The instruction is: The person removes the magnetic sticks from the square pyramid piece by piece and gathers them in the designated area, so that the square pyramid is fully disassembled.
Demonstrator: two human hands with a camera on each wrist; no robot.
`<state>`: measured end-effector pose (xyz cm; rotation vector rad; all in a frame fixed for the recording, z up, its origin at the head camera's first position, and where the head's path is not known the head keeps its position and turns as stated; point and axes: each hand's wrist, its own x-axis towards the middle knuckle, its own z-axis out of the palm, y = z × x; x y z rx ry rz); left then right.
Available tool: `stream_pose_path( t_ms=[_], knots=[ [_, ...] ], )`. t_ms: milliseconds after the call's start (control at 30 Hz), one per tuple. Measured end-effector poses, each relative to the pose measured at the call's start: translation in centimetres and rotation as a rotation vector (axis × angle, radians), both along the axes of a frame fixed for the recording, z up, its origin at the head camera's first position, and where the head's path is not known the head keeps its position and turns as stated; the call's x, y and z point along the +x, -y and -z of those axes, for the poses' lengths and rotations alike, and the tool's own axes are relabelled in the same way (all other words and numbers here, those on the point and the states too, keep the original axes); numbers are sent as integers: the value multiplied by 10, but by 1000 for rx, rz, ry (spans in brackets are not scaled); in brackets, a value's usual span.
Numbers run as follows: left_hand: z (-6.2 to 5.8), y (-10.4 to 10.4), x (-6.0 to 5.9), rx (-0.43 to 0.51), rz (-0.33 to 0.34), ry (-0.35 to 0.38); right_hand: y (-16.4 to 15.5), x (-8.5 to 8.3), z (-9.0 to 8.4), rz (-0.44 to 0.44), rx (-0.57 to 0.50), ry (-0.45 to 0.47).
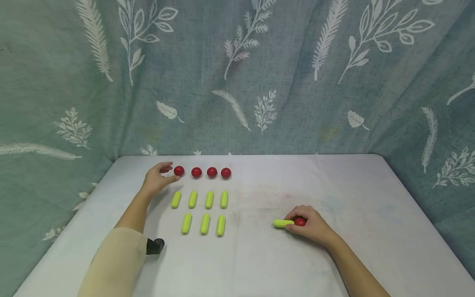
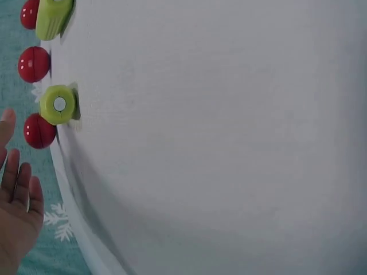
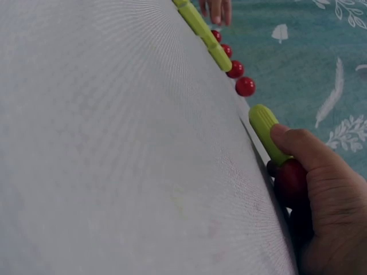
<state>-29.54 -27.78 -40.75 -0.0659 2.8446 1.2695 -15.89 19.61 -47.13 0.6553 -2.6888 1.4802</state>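
Note:
My left hand (image 1: 157,179) is beside the leftmost red ball (image 1: 179,170), fingers spread and thumb near the ball's front edge; whether it touches is hard to tell. In the left wrist view, those fingers (image 2: 22,189) look loosely extended. More red balls (image 1: 212,172) continue that back row. My right hand (image 1: 309,225) pinches a short yellow-green stick (image 1: 281,223) low over the table, its thumb on top in the right wrist view. A red ball (image 3: 291,182) sits between that hand's palm and the stick's near end.
Two rows of yellow-green sticks (image 1: 209,200) lie on the white table (image 1: 259,264), in front of the balls. A patterned green-blue curtain (image 1: 237,103) closes off the back and sides. A black device (image 1: 155,246) shows at the left sleeve (image 1: 118,260).

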Motion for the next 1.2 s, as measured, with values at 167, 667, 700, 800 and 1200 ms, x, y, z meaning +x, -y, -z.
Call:
stream_pose_path(
  t_ms=[167,667,700,800,1200],
  knots=[
    [-4,-11,14,40,39,-64,-1,-2,0,17,1,-6],
    [-14,-81,76,71,239,-140,8,11,-21,19,17,7],
    [-13,-88,80,88,255,-142,10,13,-26,11,10,4],
    [-11,-108,89,119,295,-131,12,18,-37,-8,-8,7],
    [16,-200,124,133,431,-147,14,18,-39,-7,-37,38]
  ],
)
